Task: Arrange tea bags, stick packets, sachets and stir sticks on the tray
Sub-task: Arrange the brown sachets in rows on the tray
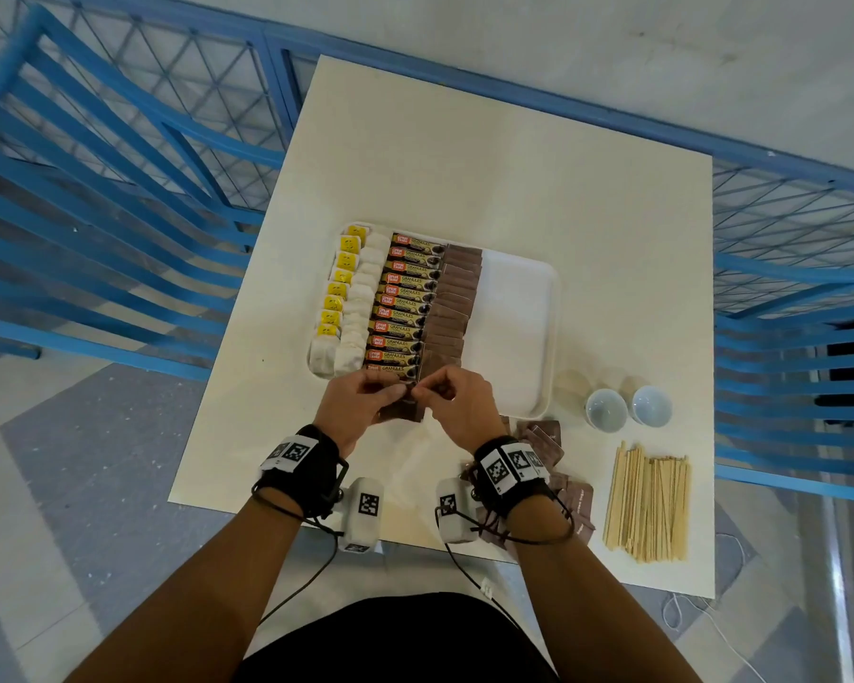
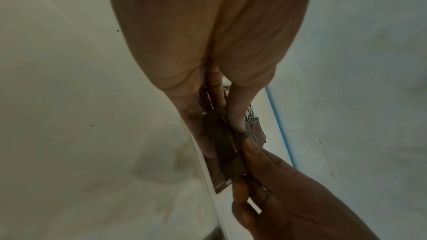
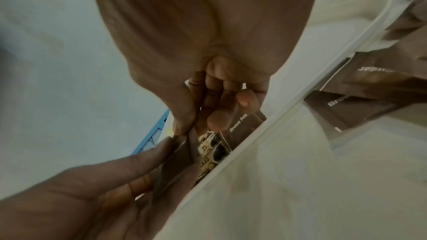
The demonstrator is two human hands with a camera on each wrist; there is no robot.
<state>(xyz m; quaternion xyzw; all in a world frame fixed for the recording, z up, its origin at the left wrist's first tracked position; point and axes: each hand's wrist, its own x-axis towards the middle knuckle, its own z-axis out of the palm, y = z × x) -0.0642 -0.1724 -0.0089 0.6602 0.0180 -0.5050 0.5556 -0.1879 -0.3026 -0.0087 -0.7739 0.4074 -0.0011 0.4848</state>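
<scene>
A white tray (image 1: 514, 308) on the table holds a column of tea bags (image 1: 351, 308), a column of coffee stick packets (image 1: 400, 308) and a column of brown sugar sachets (image 1: 452, 308). Just in front of the tray's near edge, my left hand (image 1: 366, 401) grips a small stack of brown sachets (image 1: 405, 411). My right hand (image 1: 444, 394) pinches one sachet at the top of that stack. In the left wrist view the stack of sachets (image 2: 221, 145) sits between my fingers, with the right hand's fingertips (image 2: 250, 148) on its edge. The right wrist view shows the pinched sachet (image 3: 182, 154).
Loose brown sachets (image 1: 563, 465) lie on the table right of my right wrist. A pile of wooden stir sticks (image 1: 647, 500) lies at the near right. Two white cups (image 1: 627, 406) stand right of the tray. Blue railings surround the table.
</scene>
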